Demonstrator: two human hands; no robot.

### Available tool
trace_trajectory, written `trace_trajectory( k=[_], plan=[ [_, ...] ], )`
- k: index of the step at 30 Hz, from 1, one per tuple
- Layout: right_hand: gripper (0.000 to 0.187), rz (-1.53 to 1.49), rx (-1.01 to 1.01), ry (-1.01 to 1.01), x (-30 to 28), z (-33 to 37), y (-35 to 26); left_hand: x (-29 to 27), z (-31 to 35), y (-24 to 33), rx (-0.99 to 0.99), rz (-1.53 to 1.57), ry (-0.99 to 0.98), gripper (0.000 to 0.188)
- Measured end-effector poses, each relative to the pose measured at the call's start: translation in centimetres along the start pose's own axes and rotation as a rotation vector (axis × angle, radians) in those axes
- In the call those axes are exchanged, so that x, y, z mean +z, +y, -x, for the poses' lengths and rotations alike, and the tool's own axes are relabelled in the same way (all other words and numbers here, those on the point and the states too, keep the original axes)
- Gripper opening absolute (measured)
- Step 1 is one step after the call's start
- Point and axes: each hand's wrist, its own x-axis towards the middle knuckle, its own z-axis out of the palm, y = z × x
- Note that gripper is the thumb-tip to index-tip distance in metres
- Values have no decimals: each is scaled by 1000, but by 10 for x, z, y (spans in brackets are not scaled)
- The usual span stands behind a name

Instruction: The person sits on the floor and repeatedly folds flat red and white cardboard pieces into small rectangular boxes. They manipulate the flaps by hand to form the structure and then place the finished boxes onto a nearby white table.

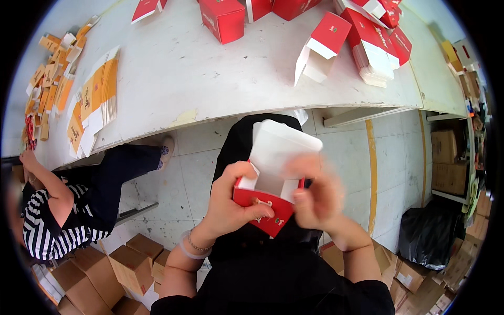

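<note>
Red carton [265, 202], white flaps up | left hand [231, 202] clamped on its left side | right hand [315, 197] blurred, gripping right edge | over lap, below tabletop [210, 79]

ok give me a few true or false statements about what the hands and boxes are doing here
1. Both hands hold one red box with a white inside. True: the left hand grips the red box from the left side and the right hand from the right.
2. The box in the hands is sealed shut. False: its top flaps stand open.
3. Flat orange and white carton blanks lie in a stack on the left part of the white table. True.
4. The red boxes on the table sit near its front edge beside the orange blanks. False: they are along the far side.
5. A person in a striped top sits to the left. True.
</note>
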Motion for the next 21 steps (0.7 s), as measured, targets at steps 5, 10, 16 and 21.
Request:
trace_trajectory(
  k=[5,10,16,21],
  plan=[
    [68,-592,750,-263,-31,-45,-5,-6,-13,14,167,-246,-110,64],
    [43,-227,484,-481,-16,-23,-13,3,-14,18,64,-198,49,83],
    [41,91,51,-535,-16,-20,-8,0,-14,20,45,-329,42,88],
    [40,41,89,-520,-11,-24,-9,2,-15,21,36,-355,69,88]
  ],
)
